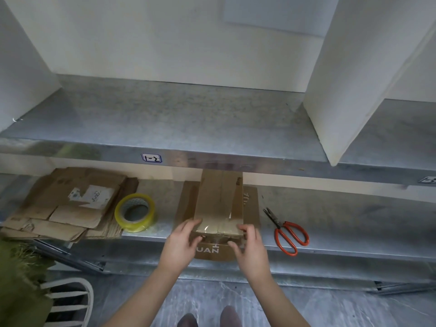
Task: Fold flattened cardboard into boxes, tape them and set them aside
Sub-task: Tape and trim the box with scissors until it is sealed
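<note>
On the lower metal shelf (335, 206) a folded box (219, 199) lies with its near end clamped by both hands: left hand (182, 237) curled round one corner, right hand (250, 241) round the other. Taping looks nearly finished. Next, likely, smoothing and setting aside — tape roll (135, 212) left of the grip, scissors (286, 232) right.

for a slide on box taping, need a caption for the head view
Left hand and right hand hold the taped end of a box on a shelf, tape roll left, scissors right.
</note>
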Available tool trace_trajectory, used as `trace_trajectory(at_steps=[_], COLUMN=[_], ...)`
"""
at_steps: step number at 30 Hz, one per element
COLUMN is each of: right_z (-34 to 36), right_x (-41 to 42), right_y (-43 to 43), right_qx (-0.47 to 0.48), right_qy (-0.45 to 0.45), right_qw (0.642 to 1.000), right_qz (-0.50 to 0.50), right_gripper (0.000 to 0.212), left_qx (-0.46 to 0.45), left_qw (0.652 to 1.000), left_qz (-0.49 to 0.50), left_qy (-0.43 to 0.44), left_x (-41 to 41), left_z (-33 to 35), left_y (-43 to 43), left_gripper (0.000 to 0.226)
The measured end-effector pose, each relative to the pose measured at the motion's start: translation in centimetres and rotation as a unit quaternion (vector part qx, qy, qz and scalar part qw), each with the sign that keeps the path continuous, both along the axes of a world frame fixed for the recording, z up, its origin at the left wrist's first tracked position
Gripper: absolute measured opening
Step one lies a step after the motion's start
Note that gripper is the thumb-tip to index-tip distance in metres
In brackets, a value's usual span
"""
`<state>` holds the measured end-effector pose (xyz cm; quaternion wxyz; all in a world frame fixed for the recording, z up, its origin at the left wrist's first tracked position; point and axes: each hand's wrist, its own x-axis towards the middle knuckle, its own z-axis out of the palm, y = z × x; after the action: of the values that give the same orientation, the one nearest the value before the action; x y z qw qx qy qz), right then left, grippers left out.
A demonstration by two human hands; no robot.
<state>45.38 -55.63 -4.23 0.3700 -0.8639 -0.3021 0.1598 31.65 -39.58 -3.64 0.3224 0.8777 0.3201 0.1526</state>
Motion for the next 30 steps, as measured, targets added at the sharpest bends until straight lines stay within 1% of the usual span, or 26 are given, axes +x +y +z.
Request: trace_trajectory(at_steps=[2, 4, 5, 6, 8, 10, 11, 14, 17, 19, 21, 23, 25, 27, 29, 30], right_z=[0.7, 1.5, 2.0, 2.4, 3.1, 3.6, 3.6, 3.1, 2.7, 2.9, 2.9, 2.7, 2.4, 1.9, 1.6, 1.5], right_x=[1.1, 2.5, 3.1, 3.7, 4.3, 4.3, 4.1, 3.5, 3.1, 2.7, 1.7, 0.2, -1.1, -1.3, -0.5, 0.2], right_y=[-0.7, -1.3, -1.5, -1.4, -1.1, -0.7, -0.5, -0.2, -0.2, -0.3, -0.1, 0.5, 1.1, 1.0, 0.0, -0.6], right_qx=[-0.035, -0.077, -0.088, -0.091, -0.099, -0.114, -0.109, -0.079, -0.05, -0.046, -0.044, -0.046, -0.036, -0.036, -0.063, -0.071], right_qy=[0.031, 0.037, 0.026, 0.012, -0.007, -0.01, -0.012, -0.029, 0.01, 0.041, 0.07, 0.104, 0.137, 0.145, 0.111, 0.088], right_qw=[0.998, 0.993, 0.991, 0.989, 0.987, 0.984, 0.986, 0.995, 0.999, 0.998, 0.996, 0.992, 0.988, 0.986, 0.99, 0.992], right_qz=[0.037, 0.086, 0.102, 0.113, 0.13, 0.139, 0.129, 0.062, 0.013, -0.014, -0.037, -0.052, -0.06, -0.07, -0.063, -0.052], right_gripper=[0.048, 0.059, 0.058, 0.053, 0.043, 0.043, 0.04, 0.029, 0.03, 0.034, 0.04, 0.054, 0.072, 0.082, 0.083, 0.079], left_qx=[-0.063, -0.112, -0.111, -0.102, -0.087, -0.076, -0.075, -0.088, -0.107, -0.126, -0.097, -0.062, -0.058, -0.105, -0.169, -0.191], left_qw=[0.996, 0.984, 0.979, 0.976, 0.974, 0.979, 0.983, 0.993, 0.992, 0.99, 0.993, 0.997, 0.997, 0.994, 0.984, 0.979], left_qz=[-0.042, -0.109, -0.137, -0.157, -0.174, -0.156, -0.136, -0.063, -0.036, -0.036, -0.032, -0.014, -0.004, -0.012, -0.045, -0.072], left_qy=[0.037, 0.082, 0.098, 0.109, 0.117, 0.109, 0.094, 0.053, 0.051, 0.055, 0.059, 0.054, 0.04, 0.026, 0.019, 0.021], left_x=[-0.4, -0.9, -1.0, -1.0, -0.5, 0.3, 0.6, 1.0, 1.2, 1.3, 1.4, 1.6, 1.7, 1.4, 1.0, 0.8], left_z=[0.6, 1.3, 1.5, 1.7, 2.0, 2.3, 2.3, 2.1, 2.1, 2.2, 2.3, 2.3, 2.0, 1.4, 1.0, 0.9], left_y=[1.0, 2.7, 3.6, 4.3, 5.0, 4.6, 4.2, 2.7, 1.9, 1.8, 1.4, 0.7, 0.3, 0.7, 1.9, 2.5], left_gripper=[0.053, 0.064, 0.068, 0.069, 0.068, 0.065, 0.063, 0.057, 0.058, 0.062, 0.057, 0.051, 0.05, 0.053, 0.06, 0.065])
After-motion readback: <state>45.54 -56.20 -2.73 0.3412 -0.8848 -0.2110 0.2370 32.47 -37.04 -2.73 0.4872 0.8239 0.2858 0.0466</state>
